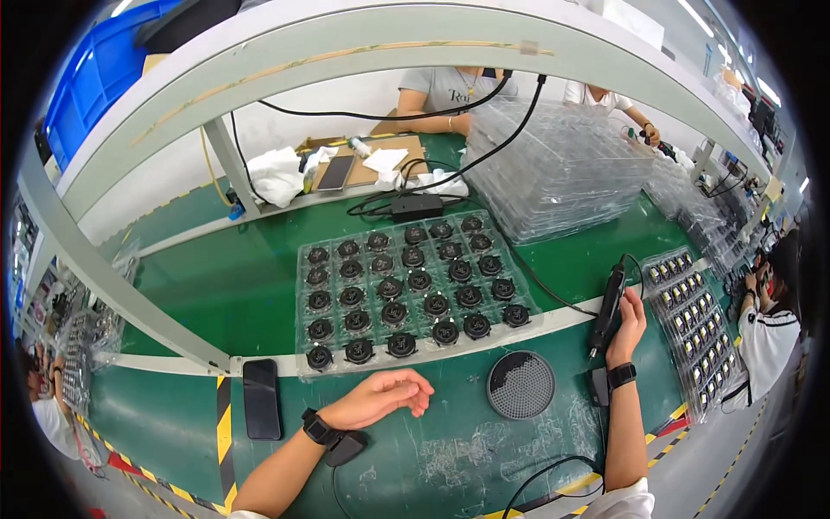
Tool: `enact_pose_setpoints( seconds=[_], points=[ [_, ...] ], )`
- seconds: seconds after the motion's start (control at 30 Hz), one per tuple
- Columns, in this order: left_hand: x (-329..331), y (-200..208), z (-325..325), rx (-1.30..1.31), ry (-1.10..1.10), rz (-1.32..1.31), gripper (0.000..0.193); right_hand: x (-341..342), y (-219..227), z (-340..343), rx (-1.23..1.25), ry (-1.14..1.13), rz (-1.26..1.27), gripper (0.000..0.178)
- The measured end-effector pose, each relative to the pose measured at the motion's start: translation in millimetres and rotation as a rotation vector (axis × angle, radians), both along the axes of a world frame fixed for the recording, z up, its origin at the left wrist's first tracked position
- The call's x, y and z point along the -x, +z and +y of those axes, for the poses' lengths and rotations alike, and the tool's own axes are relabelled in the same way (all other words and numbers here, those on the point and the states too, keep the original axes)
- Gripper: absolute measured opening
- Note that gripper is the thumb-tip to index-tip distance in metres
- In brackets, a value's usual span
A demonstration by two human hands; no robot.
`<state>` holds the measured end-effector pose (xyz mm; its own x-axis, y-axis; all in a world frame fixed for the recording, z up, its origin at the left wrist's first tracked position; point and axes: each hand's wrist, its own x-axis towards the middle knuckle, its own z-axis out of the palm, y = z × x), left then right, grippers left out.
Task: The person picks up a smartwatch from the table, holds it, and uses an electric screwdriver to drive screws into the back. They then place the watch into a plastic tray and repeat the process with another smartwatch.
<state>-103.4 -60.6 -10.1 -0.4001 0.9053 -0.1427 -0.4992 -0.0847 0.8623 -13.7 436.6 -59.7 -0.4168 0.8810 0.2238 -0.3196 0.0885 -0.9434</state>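
Observation:
My right hand is closed around a black electric screwdriver, which stands nearly upright with its bit pointing down. My left hand hovers over the near part of the green bench, its fingers loosely curled and nothing visible in them. Between the hands lies a round grey perforated dish, with small dark pieces filling part of its upper left. Beyond it, a clear plastic tray carries rows of round black parts. Each wrist wears a dark band with a small box.
A black phone lies left of my left hand. Stacked clear trays stand at the back, near a black power adapter. Another tray of small parts is at the right. A grey frame spans the bench. Other people sit around.

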Motion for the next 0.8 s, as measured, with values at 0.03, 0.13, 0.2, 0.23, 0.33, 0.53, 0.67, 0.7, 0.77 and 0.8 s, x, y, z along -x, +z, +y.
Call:
enact_pose_setpoints(
  seconds=[0.03, 0.13, 0.2, 0.23, 0.33, 0.53, 0.67, 0.7, 0.77, 0.8],
  points=[
    [0.2, -0.8, 0.8, 0.002, 0.000, 0.003, 0.023, -0.6, 0.3, 0.9, -0.045, 0.021, -0.026, 0.034],
    [1.0, 0.5, -0.3, 0.030, 0.006, -0.008, 0.023, 0.5, 3.3, -6.1, -0.105, 0.059, -0.104, 0.033],
    [1.9, 0.5, 0.0, 0.036, 0.032, -0.017, 0.023, 5.6, 18.8, -16.7, -0.151, 0.061, -0.099, 0.032],
    [1.2, -0.4, -0.8, 0.044, 0.023, -0.031, 0.023, 4.6, 19.3, -21.0, -0.141, 0.054, -0.113, 0.032],
    [3.0, 2.8, -0.8, 0.047, 0.032, -0.011, 0.023, 8.5, 23.9, -22.1, -0.124, 0.061, -0.143, 0.030],
    [3.3, 1.9, -0.1, 0.042, 0.021, -0.018, 0.023, 5.3, 24.5, -22.6, -0.090, 0.055, -0.124, 0.028],
    [0.7, 3.4, -2.1, 0.033, 0.020, -0.009, 0.023, 3.4, 27.7, -26.2, -0.065, 0.053, -0.104, 0.027],
    [-1.0, 2.0, -2.5, 0.037, 0.019, -0.015, 0.023, 1.5, 25.0, -26.1, -0.061, 0.054, -0.111, 0.027],
    [0.1, 2.0, -1.8, 0.039, 0.020, -0.019, 0.024, 2.7, 25.0, -23.8, -0.059, 0.056, -0.115, 0.027],
    [1.6, 2.6, -1.2, 0.038, 0.016, -0.018, 0.024, 3.8, 25.9, -22.5, -0.064, 0.056, -0.113, 0.027]
  ],
)
